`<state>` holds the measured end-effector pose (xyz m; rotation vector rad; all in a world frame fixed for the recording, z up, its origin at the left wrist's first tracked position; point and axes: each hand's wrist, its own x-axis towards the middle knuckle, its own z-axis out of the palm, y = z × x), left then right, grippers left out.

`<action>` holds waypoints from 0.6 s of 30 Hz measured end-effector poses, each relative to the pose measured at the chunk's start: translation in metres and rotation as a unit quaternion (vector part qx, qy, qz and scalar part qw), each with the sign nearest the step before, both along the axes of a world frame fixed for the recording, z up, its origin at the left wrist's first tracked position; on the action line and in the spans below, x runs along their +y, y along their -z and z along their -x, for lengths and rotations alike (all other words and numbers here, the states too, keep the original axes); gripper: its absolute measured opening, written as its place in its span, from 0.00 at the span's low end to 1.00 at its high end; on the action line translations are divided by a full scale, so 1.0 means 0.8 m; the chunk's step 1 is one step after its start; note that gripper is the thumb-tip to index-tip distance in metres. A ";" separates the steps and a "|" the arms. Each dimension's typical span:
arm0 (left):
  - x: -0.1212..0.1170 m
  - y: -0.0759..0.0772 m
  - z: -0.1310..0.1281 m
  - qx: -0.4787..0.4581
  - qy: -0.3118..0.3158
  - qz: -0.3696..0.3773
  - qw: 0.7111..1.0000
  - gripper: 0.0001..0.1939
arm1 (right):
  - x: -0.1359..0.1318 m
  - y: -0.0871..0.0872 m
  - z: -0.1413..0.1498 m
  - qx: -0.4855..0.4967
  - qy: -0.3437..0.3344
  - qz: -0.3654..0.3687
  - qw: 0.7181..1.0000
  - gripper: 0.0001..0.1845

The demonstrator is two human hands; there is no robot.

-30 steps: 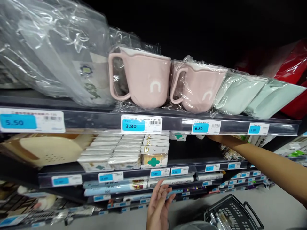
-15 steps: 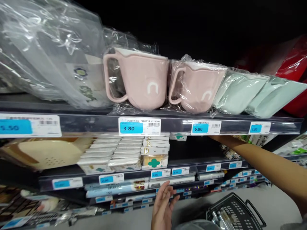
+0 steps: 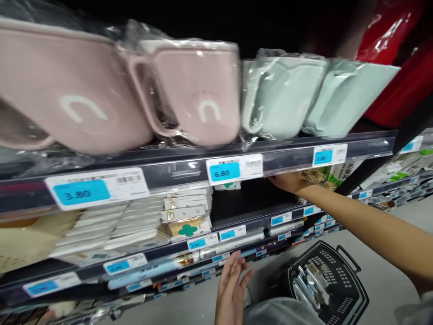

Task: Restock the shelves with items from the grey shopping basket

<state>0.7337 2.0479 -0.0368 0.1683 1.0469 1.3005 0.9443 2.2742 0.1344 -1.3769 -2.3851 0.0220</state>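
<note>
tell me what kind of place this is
Most likely a shop aisle: blue-and-white price labels line the shelf edges, mugs sit in clear plastic wrap, and a basket stands below.

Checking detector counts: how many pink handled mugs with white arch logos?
2: left mug, cut off by the picture's edge; right mug, above the blue-and-white 6.80 price tag. More may be hidden behind.
</note>
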 end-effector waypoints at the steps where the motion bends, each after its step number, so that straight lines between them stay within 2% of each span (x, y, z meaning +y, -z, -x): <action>1: -0.001 0.002 -0.007 0.007 0.004 0.001 1.000 0.25 | -0.018 0.003 -0.005 -0.014 -0.008 -0.017 1.000 0.21; 3: -0.004 0.003 -0.025 0.021 0.002 -0.003 1.000 0.27 | -0.064 0.012 -0.022 -0.060 -0.061 -0.070 0.994 0.19; 6: -0.009 -0.002 -0.064 0.034 0.000 -0.005 0.999 0.28 | -0.149 0.040 -0.068 -0.104 -0.198 -0.163 0.961 0.14; 8: -0.016 -0.009 -0.099 0.039 0.020 -0.003 0.999 0.29 | -0.205 0.076 -0.111 -0.099 -0.255 -0.203 0.940 0.11; 10: -0.025 -0.014 -0.141 0.050 0.058 0.000 0.997 0.28 | -0.258 0.125 -0.160 -0.082 -0.258 -0.198 0.942 0.10; 12: -0.034 -0.012 -0.189 0.066 0.101 0.008 0.993 0.27 | -0.307 0.183 -0.211 -0.068 -0.217 -0.146 0.963 0.09; 14: -0.044 0.000 -0.241 0.086 0.143 0.022 0.986 0.27 | -0.351 0.241 -0.261 -0.065 -0.154 -0.061 0.984 0.09; 16: -0.051 0.022 -0.293 0.111 0.188 0.038 0.975 0.27 | -0.390 0.296 -0.311 -0.065 -0.086 0.053 0.993 0.09; 18: -0.056 0.050 -0.340 0.140 0.236 0.055 0.960 0.26 | -0.423 0.344 -0.357 -0.042 0.002 0.197 0.979 0.10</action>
